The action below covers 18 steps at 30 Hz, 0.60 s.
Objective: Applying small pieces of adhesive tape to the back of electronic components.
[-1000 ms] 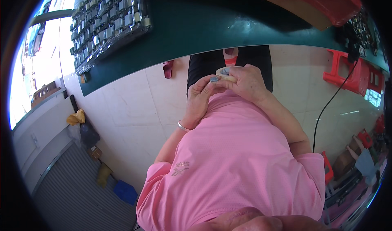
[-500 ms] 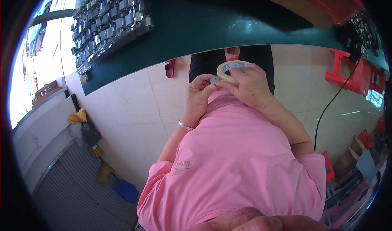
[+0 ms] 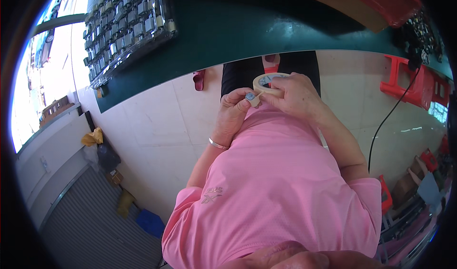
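My left hand (image 3: 232, 111) is closed, pinching a small grey-blue part (image 3: 250, 96) between thumb and fingertips. A cream strip of tape runs from this part toward the roll. My right hand (image 3: 299, 97) is closed on the cream roll of masking tape (image 3: 257, 84), with its fingers over the roll's side and partly in its core. Both hands are close together above my lap, just in front of the table edge. The exact kind of the small part is too small to tell.
On the dark green table (image 3: 214, 35) a clear plastic tray (image 3: 128, 26) of grey and cream blocks stands at the left. Cardboard (image 3: 328, 4) and red plastic (image 3: 376, 0) lie at the far right, by dark small parts (image 3: 421, 35). A red stool (image 3: 409, 85) and black cable (image 3: 388, 121) are at the right.
My two hands have drawn slightly apart, and a short tape strip now shows between the small part and the roll. The part has turned a little in my left fingertips.
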{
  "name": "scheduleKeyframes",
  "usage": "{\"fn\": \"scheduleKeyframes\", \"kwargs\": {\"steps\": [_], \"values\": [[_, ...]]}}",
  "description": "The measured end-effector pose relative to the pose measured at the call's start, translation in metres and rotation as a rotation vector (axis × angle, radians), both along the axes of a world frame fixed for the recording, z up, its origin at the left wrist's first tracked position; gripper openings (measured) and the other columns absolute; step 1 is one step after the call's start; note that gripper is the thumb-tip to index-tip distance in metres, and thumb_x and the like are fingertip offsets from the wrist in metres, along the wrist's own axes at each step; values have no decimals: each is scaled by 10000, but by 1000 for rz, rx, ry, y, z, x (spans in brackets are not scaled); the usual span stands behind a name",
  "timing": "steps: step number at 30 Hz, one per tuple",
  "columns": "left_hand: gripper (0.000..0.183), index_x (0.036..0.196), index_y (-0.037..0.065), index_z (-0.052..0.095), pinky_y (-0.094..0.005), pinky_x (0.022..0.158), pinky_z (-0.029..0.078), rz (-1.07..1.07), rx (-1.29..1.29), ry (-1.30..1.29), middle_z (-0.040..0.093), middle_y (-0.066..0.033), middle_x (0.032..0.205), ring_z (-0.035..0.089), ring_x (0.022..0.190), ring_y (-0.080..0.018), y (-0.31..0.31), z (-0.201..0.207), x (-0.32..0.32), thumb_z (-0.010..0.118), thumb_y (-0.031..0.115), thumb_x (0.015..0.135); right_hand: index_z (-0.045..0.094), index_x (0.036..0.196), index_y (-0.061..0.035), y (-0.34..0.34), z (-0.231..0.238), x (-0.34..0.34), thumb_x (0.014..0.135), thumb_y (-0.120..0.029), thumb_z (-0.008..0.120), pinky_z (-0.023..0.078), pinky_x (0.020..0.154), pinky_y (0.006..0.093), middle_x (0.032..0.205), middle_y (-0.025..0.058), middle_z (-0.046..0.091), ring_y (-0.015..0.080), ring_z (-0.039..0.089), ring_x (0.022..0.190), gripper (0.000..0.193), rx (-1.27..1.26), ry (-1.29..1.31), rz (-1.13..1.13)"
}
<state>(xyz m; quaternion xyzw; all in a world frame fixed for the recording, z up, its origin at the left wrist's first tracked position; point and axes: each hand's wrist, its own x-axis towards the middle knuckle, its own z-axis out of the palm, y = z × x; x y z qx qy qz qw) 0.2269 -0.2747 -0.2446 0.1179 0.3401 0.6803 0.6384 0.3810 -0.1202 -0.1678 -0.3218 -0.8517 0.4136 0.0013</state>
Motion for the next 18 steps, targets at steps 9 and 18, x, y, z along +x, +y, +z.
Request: {"fn": "scheduleKeyframes", "kwargs": {"steps": [9,18], "values": [[273,1131,-26,679,-300,895,559,-93,-151,199,706,-107,1054,675,928,-168,9,24,2,734,41,873,675,780,-51,-9,-16,3,858,-362,679,531,710,457,710,148,677,355,662,710,321,188,-14,-57],[304,1184,-31,633,-250,898,540,-46,-164,567,676,-77,1034,662,944,-126,5,16,6,697,-38,887,681,889,-52,-20,-17,2,864,-372,697,538,767,459,729,159,690,351,679,721,322,285,-27,-39]]}}
